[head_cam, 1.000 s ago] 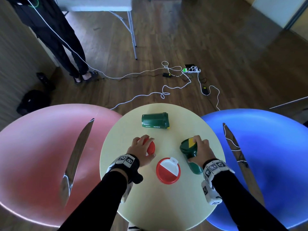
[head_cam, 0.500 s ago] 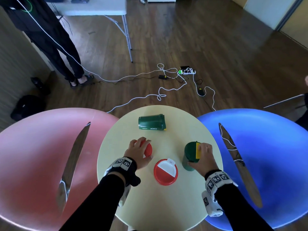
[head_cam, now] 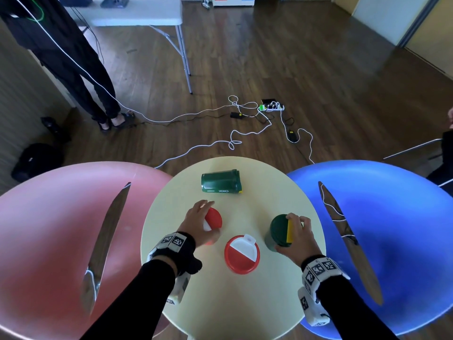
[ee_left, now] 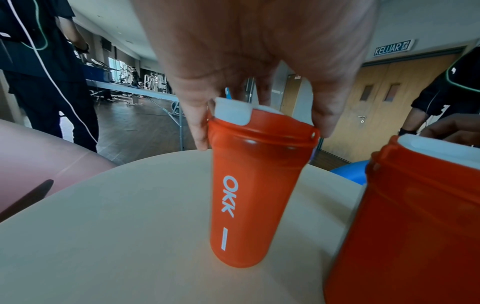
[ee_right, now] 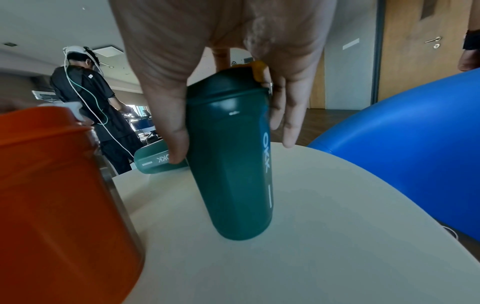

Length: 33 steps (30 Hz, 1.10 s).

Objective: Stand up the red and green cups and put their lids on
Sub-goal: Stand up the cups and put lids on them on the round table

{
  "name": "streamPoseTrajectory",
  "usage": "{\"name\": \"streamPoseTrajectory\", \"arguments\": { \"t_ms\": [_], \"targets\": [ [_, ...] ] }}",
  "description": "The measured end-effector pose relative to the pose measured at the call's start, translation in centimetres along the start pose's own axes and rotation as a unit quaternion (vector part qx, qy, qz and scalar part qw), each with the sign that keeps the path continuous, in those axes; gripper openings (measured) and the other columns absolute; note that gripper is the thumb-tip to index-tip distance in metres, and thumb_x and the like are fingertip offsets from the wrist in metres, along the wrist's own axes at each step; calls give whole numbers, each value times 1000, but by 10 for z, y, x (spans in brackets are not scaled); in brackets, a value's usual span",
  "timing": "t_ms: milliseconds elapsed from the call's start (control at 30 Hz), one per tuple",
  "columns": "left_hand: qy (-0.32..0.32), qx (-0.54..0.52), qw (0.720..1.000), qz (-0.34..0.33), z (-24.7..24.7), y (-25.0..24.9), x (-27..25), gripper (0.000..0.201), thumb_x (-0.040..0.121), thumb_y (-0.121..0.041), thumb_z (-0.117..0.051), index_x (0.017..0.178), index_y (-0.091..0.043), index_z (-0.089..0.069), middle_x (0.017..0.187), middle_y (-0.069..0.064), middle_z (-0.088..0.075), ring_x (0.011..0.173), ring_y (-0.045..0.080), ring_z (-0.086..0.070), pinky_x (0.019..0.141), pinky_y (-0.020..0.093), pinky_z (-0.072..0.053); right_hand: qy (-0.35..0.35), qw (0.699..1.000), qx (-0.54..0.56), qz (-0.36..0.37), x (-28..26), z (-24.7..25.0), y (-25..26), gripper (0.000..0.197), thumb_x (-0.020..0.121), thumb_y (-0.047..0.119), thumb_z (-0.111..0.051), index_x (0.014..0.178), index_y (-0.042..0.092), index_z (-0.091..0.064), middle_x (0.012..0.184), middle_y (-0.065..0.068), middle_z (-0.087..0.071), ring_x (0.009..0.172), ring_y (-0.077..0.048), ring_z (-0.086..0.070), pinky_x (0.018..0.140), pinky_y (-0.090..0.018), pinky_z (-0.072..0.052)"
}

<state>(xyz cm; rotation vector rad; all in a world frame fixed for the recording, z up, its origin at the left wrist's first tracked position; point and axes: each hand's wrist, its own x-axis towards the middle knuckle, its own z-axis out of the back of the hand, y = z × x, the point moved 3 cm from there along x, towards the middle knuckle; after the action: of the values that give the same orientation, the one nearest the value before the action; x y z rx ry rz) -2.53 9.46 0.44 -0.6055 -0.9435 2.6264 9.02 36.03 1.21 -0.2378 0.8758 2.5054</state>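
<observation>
While upright, red cup [ee_left: 257, 197] under left grip [head_cam: 199, 223] — green cup [ee_right: 233, 156] under right grip [head_cam: 295, 238].

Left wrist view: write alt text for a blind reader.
A left hand grips the lid of a red cup, which is slightly tilted on a pale table. A second red cup stands close at right.

A round cream table [head_cam: 215, 305] fills the lower centre. At its nine o'clock sits a pink chair [head_cam: 49, 217], at three o'clock a blue chair [head_cam: 397, 217]. On the wooden floor [head_cam: 306, 69] toward twelve o'clock lie white cables [head_cam: 215, 143] and a power strip [head_cam: 272, 107]. At eleven o'clock stand a folding table [head_cam: 137, 14] and a person in dark clothes [head_cam: 73, 69]; a black bag [head_cam: 36, 160] lies at ten o'clock.
</observation>
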Motion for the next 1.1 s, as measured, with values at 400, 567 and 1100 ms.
{"name": "streamPoseTrajectory", "arguments": {
  "t_ms": [400, 567, 1100],
  "targets": [
    [5, -76, 996, 34, -8, 13, 0, 96, 51, -67, -53, 137, -31, -33, 136, 0, -32, 123, 26, -42, 106, 40, -36, 10, 994, -89, 69, 36, 33, 61, 79, 67, 41, -79, 132, 28, -37, 147, -4, -13, 134, -28, -26, 97, -43, -43],
    [4, -81, 996, 37, -7, 12, 0, 93, 52, -67, -52, 136, -32, -33, 135, -3, -31, 122, 27, -42, 104, 41, -37, 60, 983, -132, 113, 89, 32, 117, 81, 67, 36, -80, 133, 21, -36, 147, -6, -18, 130, -31, -35, 102, -42, -39],
    [-4, -60, 997, 53, -9, 13, 0, 75, 73, -42, -71, 136, -34, -32, 139, -3, -29, 122, 30, -39, 105, 41, -35, 177, 946, -248, 108, 188, -50, 156, 110, 63, 21, -85, 146, 13, -13, 151, -11, -20, 133, -32, -38, 105, -40, -39]
  ]
}}
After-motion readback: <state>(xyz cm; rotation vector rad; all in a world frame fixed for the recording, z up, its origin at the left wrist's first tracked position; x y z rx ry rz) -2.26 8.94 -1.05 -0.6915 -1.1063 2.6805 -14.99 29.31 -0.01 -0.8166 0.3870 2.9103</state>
